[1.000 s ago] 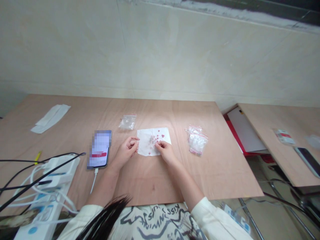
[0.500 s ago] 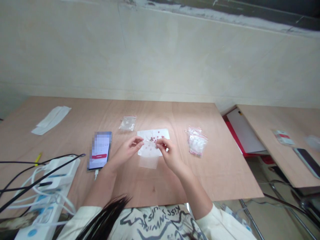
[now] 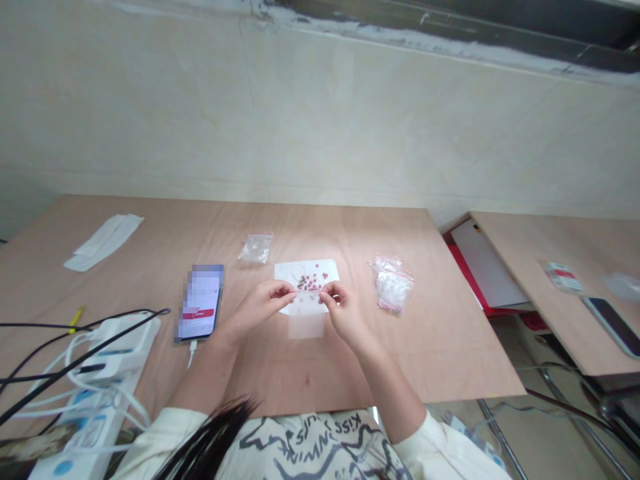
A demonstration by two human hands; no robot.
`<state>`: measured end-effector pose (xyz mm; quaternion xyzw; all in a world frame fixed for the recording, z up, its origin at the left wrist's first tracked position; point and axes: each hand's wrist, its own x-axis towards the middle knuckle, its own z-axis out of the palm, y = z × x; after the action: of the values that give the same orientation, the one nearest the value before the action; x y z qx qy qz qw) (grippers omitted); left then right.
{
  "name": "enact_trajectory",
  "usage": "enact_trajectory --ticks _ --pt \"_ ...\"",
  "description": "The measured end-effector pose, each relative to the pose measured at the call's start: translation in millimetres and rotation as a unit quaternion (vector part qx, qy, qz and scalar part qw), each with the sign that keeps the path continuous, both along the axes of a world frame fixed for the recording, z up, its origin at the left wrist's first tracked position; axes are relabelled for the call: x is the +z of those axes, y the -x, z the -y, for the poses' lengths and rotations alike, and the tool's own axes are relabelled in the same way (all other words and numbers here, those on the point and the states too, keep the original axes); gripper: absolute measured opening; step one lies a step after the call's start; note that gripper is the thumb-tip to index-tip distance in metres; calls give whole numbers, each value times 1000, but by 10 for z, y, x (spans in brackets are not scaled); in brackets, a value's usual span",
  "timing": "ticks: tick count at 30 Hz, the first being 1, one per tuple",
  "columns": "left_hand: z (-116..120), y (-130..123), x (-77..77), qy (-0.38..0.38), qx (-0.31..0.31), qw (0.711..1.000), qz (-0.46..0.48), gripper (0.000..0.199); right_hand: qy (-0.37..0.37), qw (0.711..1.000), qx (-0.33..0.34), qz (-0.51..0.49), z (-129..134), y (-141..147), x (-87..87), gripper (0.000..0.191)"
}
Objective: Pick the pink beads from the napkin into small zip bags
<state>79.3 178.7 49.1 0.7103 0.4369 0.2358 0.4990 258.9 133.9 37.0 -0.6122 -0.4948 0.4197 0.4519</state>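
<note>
A small clear plastic bag [image 3: 306, 325] hangs by its top edge between my two hands, low over a white paper sheet [image 3: 287, 269]. My left hand [image 3: 273, 297] pinches one top corner with thumb and fingers. At the other corner, my right hand [image 3: 337, 300] is closed in the same way. Several small red beads [image 3: 310, 283] lie on the sheet just beyond the fingertips. Whether the bag has anything inside is too small to tell.
On the wooden table [image 3: 280, 373] are a clear bag [image 3: 257, 248], stacked bags [image 3: 394, 287], a phone [image 3: 200, 303] with a cable, and white strips [image 3: 105, 241]. A power strip [image 3: 113, 360] with cables lies left. Another table [image 3: 550, 240] stands right.
My left hand has moved right, nearer my right hand, and both now hold the bag's top edge. The bag has shifted slightly right, and more of the red beads show.
</note>
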Motion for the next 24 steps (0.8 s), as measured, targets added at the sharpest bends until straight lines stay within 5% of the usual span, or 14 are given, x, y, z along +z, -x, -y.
enact_trajectory --ticks 6,11,16,24 --pt "25 -28 57 -24 15 1000 3 15 16 995 50 -85 4 61 31 15" --pt "53 -70 52 32 -45 997 44 17 -23 998 23 -50 0 76 58 16" --pt "62 -132 12 -28 -35 999 21 20 11 991 60 -120 21 115 80 15" --pt "96 -117 -64 38 -8 997 65 24 54 988 -3 -145 -5 159 -20 19"
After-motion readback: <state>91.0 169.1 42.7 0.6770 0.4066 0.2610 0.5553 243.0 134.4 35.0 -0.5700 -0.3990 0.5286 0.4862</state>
